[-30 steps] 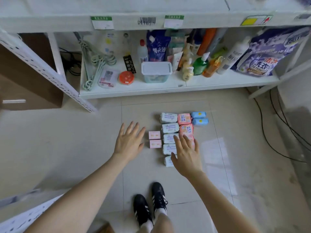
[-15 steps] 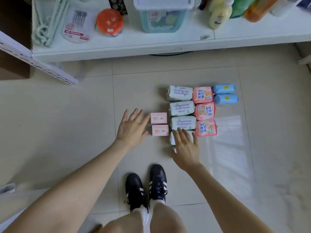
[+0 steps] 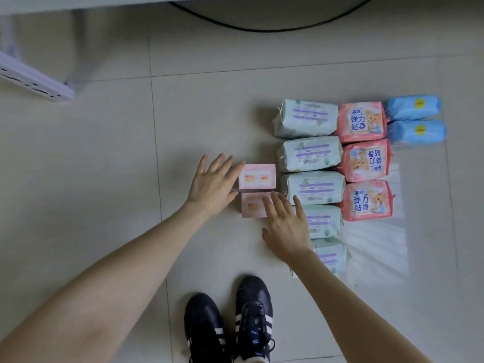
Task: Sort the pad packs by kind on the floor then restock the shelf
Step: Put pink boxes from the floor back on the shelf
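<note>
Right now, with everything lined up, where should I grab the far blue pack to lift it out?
Probably its right end, coming in from the right. The far blue pack lies flat, its left end against a pink bear pack and its near side against the second blue pack; only the right end and far side look free.

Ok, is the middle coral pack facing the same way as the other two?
No, reversed. The middle coral pack shows its lettering upside down; the far coral pack and near coral pack read upright.
</note>
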